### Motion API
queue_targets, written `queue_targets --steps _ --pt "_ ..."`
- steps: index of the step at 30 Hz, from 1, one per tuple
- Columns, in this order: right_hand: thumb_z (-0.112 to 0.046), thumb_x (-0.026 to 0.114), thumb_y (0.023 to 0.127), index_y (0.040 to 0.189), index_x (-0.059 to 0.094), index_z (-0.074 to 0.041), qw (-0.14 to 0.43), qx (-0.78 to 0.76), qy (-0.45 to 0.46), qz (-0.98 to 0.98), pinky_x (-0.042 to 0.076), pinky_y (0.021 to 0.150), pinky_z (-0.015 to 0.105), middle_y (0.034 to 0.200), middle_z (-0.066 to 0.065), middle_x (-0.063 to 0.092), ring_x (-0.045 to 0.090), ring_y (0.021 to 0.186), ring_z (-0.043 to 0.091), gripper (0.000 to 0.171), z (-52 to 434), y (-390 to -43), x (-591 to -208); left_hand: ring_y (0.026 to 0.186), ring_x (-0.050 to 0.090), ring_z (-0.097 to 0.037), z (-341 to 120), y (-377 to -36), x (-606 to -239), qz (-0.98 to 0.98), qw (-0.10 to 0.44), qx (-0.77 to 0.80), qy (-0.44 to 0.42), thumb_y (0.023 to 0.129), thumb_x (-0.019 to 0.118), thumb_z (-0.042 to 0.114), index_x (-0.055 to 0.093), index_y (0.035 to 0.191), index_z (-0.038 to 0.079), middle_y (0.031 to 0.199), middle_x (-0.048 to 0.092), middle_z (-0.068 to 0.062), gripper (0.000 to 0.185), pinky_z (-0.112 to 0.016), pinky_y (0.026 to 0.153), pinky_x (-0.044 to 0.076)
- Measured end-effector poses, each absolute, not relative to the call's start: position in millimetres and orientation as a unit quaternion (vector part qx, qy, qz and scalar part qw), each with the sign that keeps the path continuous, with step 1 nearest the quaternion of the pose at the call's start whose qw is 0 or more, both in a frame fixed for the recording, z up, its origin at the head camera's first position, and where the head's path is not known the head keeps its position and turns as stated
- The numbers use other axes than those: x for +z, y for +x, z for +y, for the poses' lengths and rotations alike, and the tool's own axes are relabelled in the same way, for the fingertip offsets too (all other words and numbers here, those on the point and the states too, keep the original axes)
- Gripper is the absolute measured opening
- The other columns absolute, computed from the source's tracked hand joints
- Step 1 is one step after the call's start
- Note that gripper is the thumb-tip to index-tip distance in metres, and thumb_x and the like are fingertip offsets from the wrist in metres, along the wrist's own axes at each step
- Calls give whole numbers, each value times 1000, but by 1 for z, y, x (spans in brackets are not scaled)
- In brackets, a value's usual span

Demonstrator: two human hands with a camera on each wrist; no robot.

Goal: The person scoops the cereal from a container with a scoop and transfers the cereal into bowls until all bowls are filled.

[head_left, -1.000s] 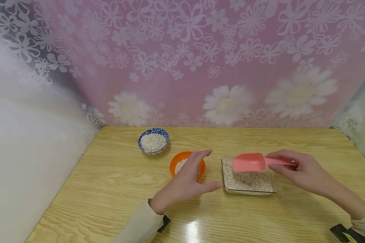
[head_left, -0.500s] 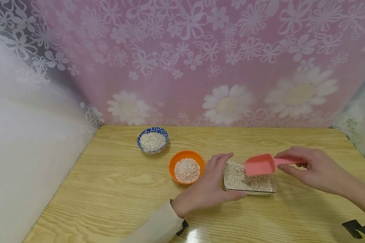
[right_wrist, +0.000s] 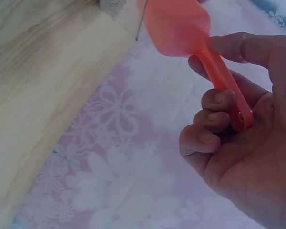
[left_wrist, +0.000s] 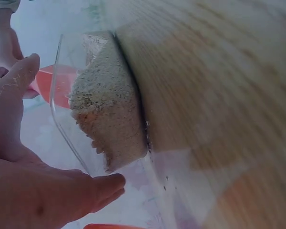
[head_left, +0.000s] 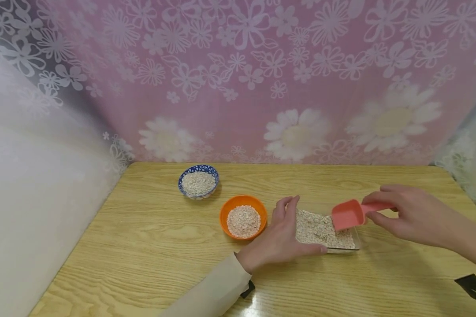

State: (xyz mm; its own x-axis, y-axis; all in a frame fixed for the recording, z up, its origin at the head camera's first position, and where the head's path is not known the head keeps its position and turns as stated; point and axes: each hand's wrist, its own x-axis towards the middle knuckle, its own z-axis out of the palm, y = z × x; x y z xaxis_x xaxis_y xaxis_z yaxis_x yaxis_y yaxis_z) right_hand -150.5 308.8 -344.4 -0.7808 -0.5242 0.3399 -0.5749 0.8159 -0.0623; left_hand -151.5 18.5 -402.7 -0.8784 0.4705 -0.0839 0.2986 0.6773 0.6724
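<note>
A rectangular glass dish (head_left: pixel 343 250) of oat flakes (head_left: pixel 315 226) stands on the table at centre right. My left hand (head_left: pixel 277 242) holds its left end, thumb along the front wall and fingers at the back left corner. A pink scoop (head_left: pixel 347 215) is in my right hand (head_left: pixel 412 215), the handle pinched between thumb and forefinger, the other fingers curled. The scoop is tilted, its front edge down at the oats on the dish's right side. In the left wrist view, the oats (left_wrist: pixel 105 95) are heaped unevenly behind the clear wall.
An orange bowl (head_left: pixel 224 218) of oat flakes stands just left of my left hand. Farther back on the left is a blue-patterned bowl (head_left: pixel 181 187), also filled with flakes. A flowered pink cloth (head_left: pixel 222 88) hangs behind the wooden table (head_left: pixel 143 255).
My left hand has moved right, from over the orange bowl to the glass dish. The scoop has shifted right across the dish and tipped down to the oats.
</note>
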Motion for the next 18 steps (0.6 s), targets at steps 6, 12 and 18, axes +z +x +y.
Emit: queue_targets --steps 6,12,18 --pt "-24 86 79 96 78 -22 100 42 283 -953 31 54 21 77 -16 54 33 61 -6 19 298 -155 -331 152 32 -27 24 -154 -407 912 158 332 180 74 81 69 -3 165 29 168 19 -9 130 -43 109 51" --pt "-26 80 85 98 78 -17 15 26 257 -966 39 55 25 83 -11 64 46 64 1 16 285 -160 -317 156 26 -29 26 -158 -409 916 179 322 157 72 82 70 -6 165 28 168 24 -10 134 -47 118 41" --pt "-24 76 85 98 78 -16 -13 19 245 -969 44 57 29 89 -5 71 55 70 8 16 275 -163 -319 157 23 -26 26 -159 -409 913 194 326 150 73 82 69 -6 165 28 170 22 -7 134 -46 120 38"
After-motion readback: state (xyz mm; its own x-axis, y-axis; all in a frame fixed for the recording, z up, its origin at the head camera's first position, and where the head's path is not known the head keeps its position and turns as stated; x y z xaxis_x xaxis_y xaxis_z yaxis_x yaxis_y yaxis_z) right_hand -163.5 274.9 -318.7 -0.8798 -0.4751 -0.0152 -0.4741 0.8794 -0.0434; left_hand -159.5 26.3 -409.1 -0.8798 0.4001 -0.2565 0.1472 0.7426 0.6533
